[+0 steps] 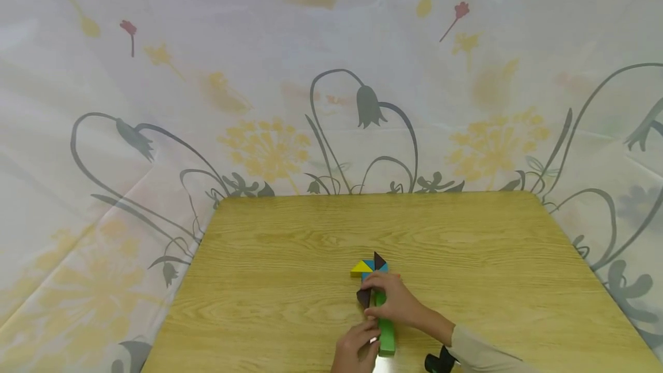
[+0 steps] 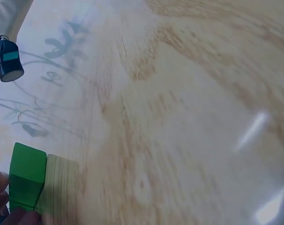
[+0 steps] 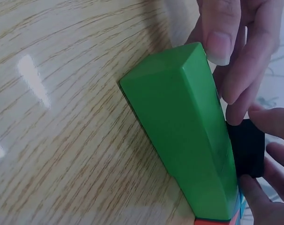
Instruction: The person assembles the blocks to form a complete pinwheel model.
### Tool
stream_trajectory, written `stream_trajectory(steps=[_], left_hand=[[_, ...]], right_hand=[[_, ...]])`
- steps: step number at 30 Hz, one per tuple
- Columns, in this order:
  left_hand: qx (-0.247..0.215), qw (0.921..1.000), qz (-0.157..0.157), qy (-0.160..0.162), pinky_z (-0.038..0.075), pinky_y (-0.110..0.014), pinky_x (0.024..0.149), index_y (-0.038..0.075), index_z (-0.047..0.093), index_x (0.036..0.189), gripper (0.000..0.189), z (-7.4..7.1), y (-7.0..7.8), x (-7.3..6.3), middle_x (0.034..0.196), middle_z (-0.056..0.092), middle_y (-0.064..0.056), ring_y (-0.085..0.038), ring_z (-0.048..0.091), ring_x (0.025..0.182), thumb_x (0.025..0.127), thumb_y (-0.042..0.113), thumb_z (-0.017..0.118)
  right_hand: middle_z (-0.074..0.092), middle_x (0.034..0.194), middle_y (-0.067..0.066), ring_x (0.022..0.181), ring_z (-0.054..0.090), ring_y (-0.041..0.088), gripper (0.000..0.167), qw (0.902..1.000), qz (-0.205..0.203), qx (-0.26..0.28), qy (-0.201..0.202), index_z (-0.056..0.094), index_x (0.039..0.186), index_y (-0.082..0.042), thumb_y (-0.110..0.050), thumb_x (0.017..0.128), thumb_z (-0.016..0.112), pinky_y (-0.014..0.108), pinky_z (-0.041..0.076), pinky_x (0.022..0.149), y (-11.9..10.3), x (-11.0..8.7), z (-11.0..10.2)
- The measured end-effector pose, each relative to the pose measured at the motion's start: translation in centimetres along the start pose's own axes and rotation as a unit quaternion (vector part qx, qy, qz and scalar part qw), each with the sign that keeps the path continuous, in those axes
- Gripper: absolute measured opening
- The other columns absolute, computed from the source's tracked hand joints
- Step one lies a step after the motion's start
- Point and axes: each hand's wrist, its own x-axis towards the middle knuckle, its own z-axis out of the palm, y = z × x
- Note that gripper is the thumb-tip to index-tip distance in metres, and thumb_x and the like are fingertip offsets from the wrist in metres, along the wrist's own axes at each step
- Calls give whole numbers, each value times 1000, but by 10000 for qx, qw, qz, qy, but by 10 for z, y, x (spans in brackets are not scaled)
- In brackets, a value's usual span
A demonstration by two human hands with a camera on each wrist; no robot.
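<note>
A green column of blocks (image 1: 386, 337) lies on the table, with a seam across it in the left wrist view. My right hand (image 1: 397, 301) pinches a dark triangular block (image 1: 364, 298) by its ends, against the column's left side. My left hand (image 1: 355, 349) is at the near end, its bent fingers (image 3: 242, 77) touching the green side next to the dark block. Beyond my right hand sit a yellow triangle (image 1: 359, 268), blue pieces (image 1: 369, 262) and another dark triangle (image 1: 380, 261). The right hand hides part of this cluster.
The wood-grain table (image 1: 259, 281) runs back to a wall covering (image 1: 331, 39) printed with flowers. A black device (image 1: 440, 360) is at my right wrist, beside the beige sleeve (image 1: 481, 356).
</note>
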Motion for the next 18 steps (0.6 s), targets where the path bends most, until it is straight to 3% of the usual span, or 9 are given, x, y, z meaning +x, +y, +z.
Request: stream_trajectory(steps=[5, 13, 18], left_hand=[[32, 9999, 155, -11, 51, -22, 82, 2, 72, 96, 25, -1, 1, 0, 103, 69, -11, -22, 66, 91, 73, -6, 72], [-39, 9983, -240, -537, 54, -24, 77, 0, 72, 98, 14, -4, 4, 3, 101, 68, -12, -22, 66, 91, 84, 2, 69], [48, 9960, -426, -787, 54, -22, 76, 1, 72, 98, 14, -6, 6, 5, 106, 67, -12, -20, 65, 94, 85, 4, 69]], right_hand=[[62, 104, 1, 94, 58, 17, 34, 9986, -165, -418, -293, 69, 101, -7, -8, 70, 84, 35, 53, 78, -4, 1, 2], [61, 99, -1, 92, 56, 15, 30, 9917, -324, -1004, -728, 70, 95, -6, -5, 68, 83, 31, 50, 78, -6, 8, 3], [60, 93, -2, 85, 55, 13, 22, 9925, -180, -841, -869, 70, 90, -7, -3, 71, 81, 28, 50, 72, -8, 14, 2]])
